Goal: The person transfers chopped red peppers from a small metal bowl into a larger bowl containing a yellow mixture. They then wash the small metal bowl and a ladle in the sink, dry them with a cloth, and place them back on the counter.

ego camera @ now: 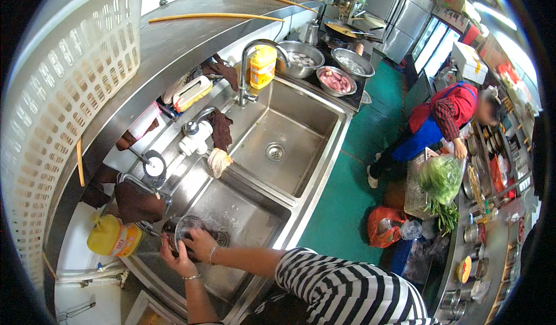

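Note:
My left hand (176, 259) grips the near side of a round bowl (177, 234) with a pale rim and dark contents or a dark inside; which of these cannot be told. My right hand (200, 244) reaches over that rim, its fingers partly hidden inside or behind the bowl. Both hands are over the near basin (243, 208) of a steel double sink. Close by on the left is a low faucet (149, 228), and water splashes show near the bowl. The drain of this basin (223, 238) lies just beyond my right wrist.
The far basin (282, 138) has a tall faucet (242, 77) over it. Yellow detergent jugs (115, 238), a scrub brush (191, 92) and dark cloths (139, 201) line the wall side. Steel bowls (335, 82) stand past the sink. Across the green floor (325, 212), a person (443, 112) holds bagged greens (441, 177).

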### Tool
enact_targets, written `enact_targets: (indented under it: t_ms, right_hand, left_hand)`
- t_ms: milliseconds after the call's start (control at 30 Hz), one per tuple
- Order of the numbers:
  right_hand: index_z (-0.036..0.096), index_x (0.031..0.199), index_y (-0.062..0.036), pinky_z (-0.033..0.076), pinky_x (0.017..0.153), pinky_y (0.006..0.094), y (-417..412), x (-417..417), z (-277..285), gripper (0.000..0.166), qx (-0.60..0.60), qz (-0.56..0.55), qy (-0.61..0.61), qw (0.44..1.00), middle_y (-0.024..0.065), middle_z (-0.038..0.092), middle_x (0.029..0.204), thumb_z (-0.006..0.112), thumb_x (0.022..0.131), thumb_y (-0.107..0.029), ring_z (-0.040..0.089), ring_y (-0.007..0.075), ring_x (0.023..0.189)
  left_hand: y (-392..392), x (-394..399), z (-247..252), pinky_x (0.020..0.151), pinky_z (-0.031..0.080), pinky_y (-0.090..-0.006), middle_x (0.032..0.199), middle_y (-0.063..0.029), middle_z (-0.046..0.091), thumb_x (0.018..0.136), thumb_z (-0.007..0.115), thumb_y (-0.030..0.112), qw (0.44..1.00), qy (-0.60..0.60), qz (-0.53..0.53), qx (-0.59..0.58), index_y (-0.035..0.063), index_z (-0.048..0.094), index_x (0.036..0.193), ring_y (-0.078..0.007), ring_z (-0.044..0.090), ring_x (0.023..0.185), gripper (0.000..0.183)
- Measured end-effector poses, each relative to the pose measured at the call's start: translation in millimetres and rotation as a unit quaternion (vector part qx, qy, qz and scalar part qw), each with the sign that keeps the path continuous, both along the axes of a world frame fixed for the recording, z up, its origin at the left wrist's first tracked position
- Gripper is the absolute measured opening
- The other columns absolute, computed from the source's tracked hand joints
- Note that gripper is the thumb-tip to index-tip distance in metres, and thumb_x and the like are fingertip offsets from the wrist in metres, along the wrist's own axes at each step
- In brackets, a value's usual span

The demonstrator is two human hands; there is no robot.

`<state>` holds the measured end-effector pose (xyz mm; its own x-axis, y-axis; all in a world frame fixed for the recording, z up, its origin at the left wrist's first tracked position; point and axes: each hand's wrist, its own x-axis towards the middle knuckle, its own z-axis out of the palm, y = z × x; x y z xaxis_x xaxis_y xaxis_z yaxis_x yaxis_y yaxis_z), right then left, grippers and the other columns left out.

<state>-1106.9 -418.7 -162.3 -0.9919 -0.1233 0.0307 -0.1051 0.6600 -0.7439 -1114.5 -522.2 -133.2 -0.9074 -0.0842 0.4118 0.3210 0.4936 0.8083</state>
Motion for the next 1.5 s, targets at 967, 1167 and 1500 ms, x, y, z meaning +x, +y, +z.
enact_targets:
  t_ms: [967, 1167, 1500]
  right_hand:
    - [0.058, 0.103, -0.0048, 0.045, 0.081, 0.0315, 17.7, -48.7, -14.5, 0.022, -0.070, 0.074, 0.134, 0.986, 0.0083, 0.057, 0.103, 0.055, 0.084, -0.017, 0.054, 0.0211, 0.092]
    - [0.061, 0.096, -0.0086, 0.045, 0.083, 0.0384, 11.1, -39.3, -4.3, 0.023, 0.014, -0.044, 0.319, 0.947, 0.0091, 0.059, 0.094, 0.060, 0.076, -0.020, 0.055, 0.0249, 0.092]
    - [0.061, 0.091, -0.0045, 0.043, 0.085, 0.0289, 53.6, -0.6, -14.9, 0.016, -0.501, 0.056, -0.127, 0.854, 0.0040, 0.061, 0.096, 0.048, 0.081, -0.009, 0.055, 0.0157, 0.092]
  left_hand:
    - [24.6, 1.7, 13.3, 0.088, 0.044, -0.0345, 0.116, -0.0135, 0.056, 0.090, 0.051, 0.009, 0.830, -0.243, -0.004, 0.502, -0.0013, 0.043, 0.124, -0.0219, 0.055, 0.101, 0.037]
    - [11.7, -21.2, -14.6, 0.079, 0.050, -0.0339, 0.114, -0.0131, 0.057, 0.082, 0.059, 0.002, 0.904, -0.090, -0.056, 0.413, 0.0002, 0.047, 0.123, -0.0214, 0.058, 0.094, 0.042]
    - [-7.5, -26.4, -11.7, 0.081, 0.048, -0.0398, 0.114, -0.0156, 0.053, 0.084, 0.055, 0.012, 0.864, -0.255, 0.083, 0.427, -0.0013, 0.041, 0.126, -0.0265, 0.055, 0.098, 0.047]
